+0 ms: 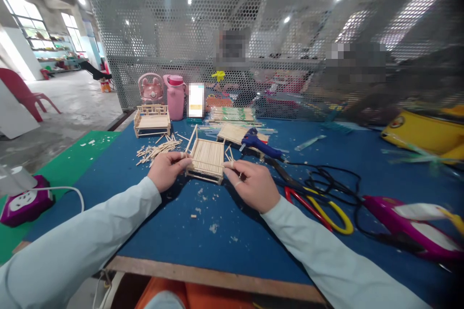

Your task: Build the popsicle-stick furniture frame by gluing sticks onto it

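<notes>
A miniature bench made of thin wooden sticks stands on the blue tabletop, with a slatted seat and an upright post at its back left. My left hand is closed in a pinch at its front left corner. At the front right corner, my right hand pinches with thumb and fingers. Between my fingertips a thin stick runs across the front of the seat; whether it is fixed there I cannot tell. Loose short sticks lie in a pile beyond my left hand. A blue glue gun rests beyond my right hand.
Another miniature bench stands at the back left, near a pink bottle and a phone. Right of my hand lie red-and-yellow-handled scissors, black cables and a purple power strip. A perforated metal screen borders the back.
</notes>
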Demonstrator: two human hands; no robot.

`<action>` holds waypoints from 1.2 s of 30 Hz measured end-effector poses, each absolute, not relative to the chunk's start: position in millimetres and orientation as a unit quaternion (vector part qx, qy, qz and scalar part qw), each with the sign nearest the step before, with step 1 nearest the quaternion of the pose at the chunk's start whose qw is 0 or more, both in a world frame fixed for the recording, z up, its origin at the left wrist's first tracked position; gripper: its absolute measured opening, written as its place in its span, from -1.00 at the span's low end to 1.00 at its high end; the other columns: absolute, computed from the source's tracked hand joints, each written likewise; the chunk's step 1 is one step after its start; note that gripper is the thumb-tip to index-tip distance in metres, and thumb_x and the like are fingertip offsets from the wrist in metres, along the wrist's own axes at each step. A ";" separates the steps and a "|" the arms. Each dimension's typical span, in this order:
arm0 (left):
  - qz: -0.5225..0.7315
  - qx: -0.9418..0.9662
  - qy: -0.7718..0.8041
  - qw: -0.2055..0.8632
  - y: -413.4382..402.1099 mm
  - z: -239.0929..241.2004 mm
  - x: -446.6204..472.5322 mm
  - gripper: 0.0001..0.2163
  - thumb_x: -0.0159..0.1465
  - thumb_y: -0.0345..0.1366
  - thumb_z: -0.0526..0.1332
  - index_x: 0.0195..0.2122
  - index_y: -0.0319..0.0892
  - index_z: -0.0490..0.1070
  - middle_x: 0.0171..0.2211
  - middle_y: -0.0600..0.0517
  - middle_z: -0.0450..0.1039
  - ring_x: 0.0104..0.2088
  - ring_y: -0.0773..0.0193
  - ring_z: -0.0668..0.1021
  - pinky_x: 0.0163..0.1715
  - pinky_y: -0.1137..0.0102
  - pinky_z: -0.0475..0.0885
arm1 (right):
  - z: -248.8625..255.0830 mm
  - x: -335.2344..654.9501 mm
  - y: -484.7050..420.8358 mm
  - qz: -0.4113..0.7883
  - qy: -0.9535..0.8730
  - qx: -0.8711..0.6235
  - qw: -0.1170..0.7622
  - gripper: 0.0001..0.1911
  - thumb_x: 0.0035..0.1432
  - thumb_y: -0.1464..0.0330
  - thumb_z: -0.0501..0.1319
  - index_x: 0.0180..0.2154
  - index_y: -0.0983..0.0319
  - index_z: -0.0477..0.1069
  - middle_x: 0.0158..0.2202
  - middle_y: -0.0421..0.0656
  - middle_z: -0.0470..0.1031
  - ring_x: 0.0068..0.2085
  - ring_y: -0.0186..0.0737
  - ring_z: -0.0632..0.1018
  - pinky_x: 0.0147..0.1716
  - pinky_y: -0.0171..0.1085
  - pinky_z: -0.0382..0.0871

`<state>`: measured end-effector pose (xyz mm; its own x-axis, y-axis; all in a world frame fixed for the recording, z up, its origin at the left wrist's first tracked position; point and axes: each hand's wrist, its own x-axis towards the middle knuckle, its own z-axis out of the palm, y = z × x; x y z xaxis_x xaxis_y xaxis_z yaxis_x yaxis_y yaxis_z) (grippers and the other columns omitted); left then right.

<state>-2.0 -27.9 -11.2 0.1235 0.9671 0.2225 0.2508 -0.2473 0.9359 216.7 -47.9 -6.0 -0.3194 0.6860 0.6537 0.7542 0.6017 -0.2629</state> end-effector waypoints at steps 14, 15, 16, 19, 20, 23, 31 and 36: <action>0.448 0.668 0.476 0.356 -26.2 -15.0 -3.6 -0.75 0.09 -0.14 0.16 -0.52 -0.24 0.43 -0.66 0.15 0.25 -0.60 0.43 0.24 -0.53 0.47 0.19 | -5.2 212.8 -44.0 0.051 -0.781 -0.484 0.393 -0.80 0.10 0.34 0.12 -0.48 0.21 0.46 -0.54 -0.22 0.52 -0.50 -0.28 0.50 -0.47 -0.35 0.30; 0.449 0.669 0.475 0.355 -26.0 -15.3 -3.7 -0.75 0.10 -0.14 0.16 -0.53 -0.24 0.43 -0.66 0.15 0.25 -0.60 0.44 0.24 -0.52 0.47 0.19 | -5.3 213.0 -44.0 0.050 -0.781 -0.484 0.392 -0.80 0.10 0.34 0.12 -0.48 0.22 0.46 -0.54 -0.22 0.52 -0.50 -0.29 0.50 -0.47 -0.35 0.30; 0.448 0.671 0.475 0.352 -25.8 -15.8 -3.8 -0.75 0.10 -0.15 0.16 -0.54 -0.24 0.42 -0.66 0.15 0.26 -0.59 0.44 0.25 -0.52 0.47 0.20 | -5.4 213.2 -44.2 0.044 -0.782 -0.484 0.390 -0.80 0.10 0.34 0.12 -0.49 0.22 0.46 -0.54 -0.22 0.52 -0.50 -0.29 0.49 -0.47 -0.35 0.29; 0.448 0.671 0.477 0.349 -25.3 -16.7 -4.6 -0.76 0.09 -0.17 0.17 -0.52 -0.25 0.44 -0.65 0.14 0.28 -0.59 0.44 0.26 -0.52 0.47 0.22 | -5.2 213.4 -44.9 0.019 -0.790 -0.475 0.387 -0.80 0.10 0.35 0.13 -0.50 0.22 0.45 -0.53 -0.21 0.52 -0.50 -0.30 0.48 -0.47 -0.35 0.27; 0.449 0.669 0.476 0.352 -25.2 -16.6 -5.0 -0.77 0.09 -0.18 0.18 -0.50 -0.26 0.46 -0.64 0.14 0.30 -0.59 0.44 0.27 -0.52 0.47 0.22 | -5.1 213.4 -45.1 0.013 -0.792 -0.472 0.386 -0.80 0.10 0.35 0.13 -0.51 0.22 0.45 -0.53 -0.21 0.52 -0.50 -0.30 0.48 -0.47 -0.35 0.27; 0.446 0.658 0.473 0.380 -24.7 -15.1 -6.3 -0.77 0.07 -0.19 0.21 -0.40 -0.26 0.50 -0.61 0.11 0.36 -0.59 0.44 0.29 -0.52 0.45 0.25 | -4.8 213.5 -45.2 0.005 -0.797 -0.465 0.386 -0.80 0.11 0.36 0.12 -0.50 0.22 0.45 -0.51 -0.20 0.53 -0.49 -0.30 0.49 -0.46 -0.34 0.27; 0.449 0.606 0.471 0.458 -23.1 -12.8 -8.3 -0.74 -0.06 -0.21 0.30 -0.39 -0.28 0.47 -0.57 0.08 0.40 -0.58 0.43 0.35 -0.51 0.44 0.29 | -6.1 214.5 -44.1 0.001 -0.801 -0.462 0.381 -0.82 0.12 0.38 0.12 -0.45 0.22 0.47 -0.43 -0.16 0.57 -0.40 -0.26 0.54 -0.39 -0.33 0.32; 0.437 0.643 0.472 0.416 -24.6 -11.8 -7.4 -0.78 0.02 -0.19 0.25 -0.46 -0.28 0.46 -0.62 0.11 0.32 -0.59 0.45 0.28 -0.51 0.45 0.23 | -6.0 215.2 -44.9 -0.002 -0.805 -0.454 0.381 -0.80 0.14 0.37 0.11 -0.45 0.23 0.47 -0.43 -0.17 0.56 -0.40 -0.27 0.54 -0.39 -0.35 0.33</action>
<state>-7.4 -24.6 -11.8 0.1737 0.9702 0.1690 0.2437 -0.2086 0.9471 215.2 -44.9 -6.0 -0.2976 0.7296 0.6158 0.7322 0.5883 -0.3432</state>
